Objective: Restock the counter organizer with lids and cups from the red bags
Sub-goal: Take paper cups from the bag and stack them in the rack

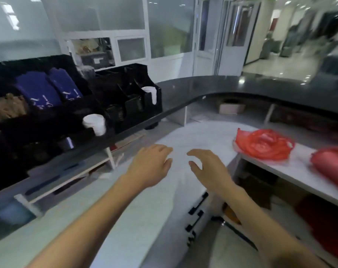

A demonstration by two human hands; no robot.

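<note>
Right now both of your hands hang in the air over the pale worktop (193, 136), side by side and apart, holding nothing. Your left hand (150, 165) has its fingers loosely spread and slightly bent; your right hand (206, 167) is the same, thumb out and fingers gently curved. Neither touches anything.

On the dark counter (183, 93) to your left stands the black organizer (125, 89). One stack of white cups (95, 123) pokes out of a front slot, and another white stack (150, 92) sits in the end slot at its right side. Blue packs (48, 88) fill the wider bins further left.

Two red bags lie on the white shelf (299, 171) to your right, well apart from your hands: a crumpled one (264, 146) nearer the corner, and a fuller one (332, 165) at the frame's edge. The view is blurred, so you cannot tell what the bags contain.
</note>
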